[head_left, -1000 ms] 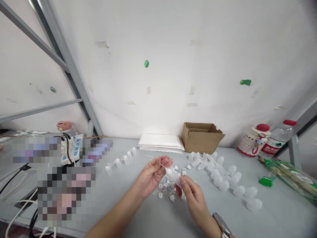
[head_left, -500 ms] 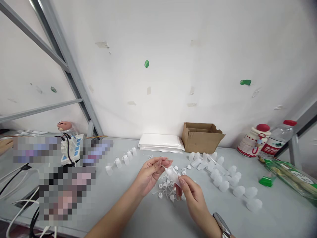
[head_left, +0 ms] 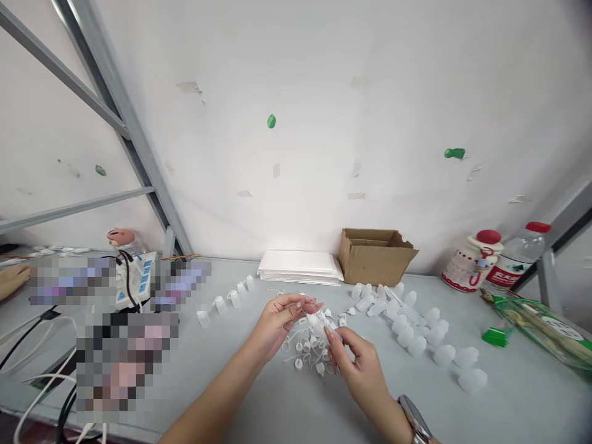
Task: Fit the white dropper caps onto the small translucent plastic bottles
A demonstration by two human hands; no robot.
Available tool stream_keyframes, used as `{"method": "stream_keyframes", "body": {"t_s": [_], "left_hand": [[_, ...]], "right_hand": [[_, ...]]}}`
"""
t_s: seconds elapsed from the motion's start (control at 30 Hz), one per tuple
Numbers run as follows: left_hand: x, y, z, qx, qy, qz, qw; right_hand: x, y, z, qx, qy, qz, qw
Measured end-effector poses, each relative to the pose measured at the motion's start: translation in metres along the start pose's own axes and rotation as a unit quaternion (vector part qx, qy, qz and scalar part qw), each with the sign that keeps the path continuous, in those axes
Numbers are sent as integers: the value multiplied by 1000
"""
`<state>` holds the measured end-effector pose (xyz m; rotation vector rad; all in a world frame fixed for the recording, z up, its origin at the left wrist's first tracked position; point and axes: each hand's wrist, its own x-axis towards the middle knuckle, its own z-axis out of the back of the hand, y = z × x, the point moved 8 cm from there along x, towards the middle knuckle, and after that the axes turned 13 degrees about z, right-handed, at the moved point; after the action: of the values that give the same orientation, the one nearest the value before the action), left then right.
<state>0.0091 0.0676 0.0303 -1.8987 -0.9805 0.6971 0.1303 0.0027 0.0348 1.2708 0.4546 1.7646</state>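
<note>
My right hand [head_left: 354,357] grips a small translucent plastic bottle [head_left: 316,324], its neck pointing up and to the left. Just left of that neck, my left hand [head_left: 282,320] has thumb and fingertips pinched together; what lies between them is too small to make out. Beneath both hands lies a loose pile of small white caps [head_left: 307,346] with thin straps and pointed tips. Several more translucent bottles [head_left: 404,336] are spread to the right of my right hand. Left of my left hand stands a slanting row of small capped bottles [head_left: 235,300].
A cardboard box [head_left: 375,259] and stacked white packets [head_left: 298,269] stand against the wall. At right are a red-lidded jar [head_left: 468,265], a water bottle [head_left: 520,256] and a green food packet [head_left: 546,327]. A power strip [head_left: 139,280] and cables [head_left: 41,370] occupy the left side.
My right hand has shifted slightly left, and its fingers have moved up along the bottle. The left hand stays near the neck, fingertips still pinched.
</note>
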Motion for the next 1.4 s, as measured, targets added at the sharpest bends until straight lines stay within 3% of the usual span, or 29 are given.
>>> {"method": "stream_keyframes", "body": {"t_s": [0.27, 0.37, 0.5, 0.6, 1.03, 1.2, 1.3, 1.37, 1.4], "left_hand": [[2, 7, 0, 32, -30, 21, 999], [0, 7, -2, 18, -28, 28, 999], [-4, 6, -12, 7, 20, 31, 999], [-6, 0, -11, 30, 7, 4, 1000], [-7, -6, -6, 106, -63, -25, 992], [-2, -7, -11, 137, -37, -30, 989], [5, -8, 6, 119, -93, -52, 987], [3, -12, 26, 138, -188, -104, 967], [-3, -17, 33, 169, -244, -153, 942]], "right_hand": [[0, -5, -4, -14, 6, -13, 1000], [-1, -11, -9, 68, 14, -54, 996], [0, -15, -18, 217, 16, -94, 971], [2, -13, -21, 259, 18, -96, 961], [2, -21, -28, 256, 32, -89, 962], [4, -16, -30, 250, 73, -82, 962], [11, -23, -26, 236, 56, -87, 966], [23, -32, -22, 231, 31, -94, 968], [31, -36, -20, 230, 15, -95, 968]]}}
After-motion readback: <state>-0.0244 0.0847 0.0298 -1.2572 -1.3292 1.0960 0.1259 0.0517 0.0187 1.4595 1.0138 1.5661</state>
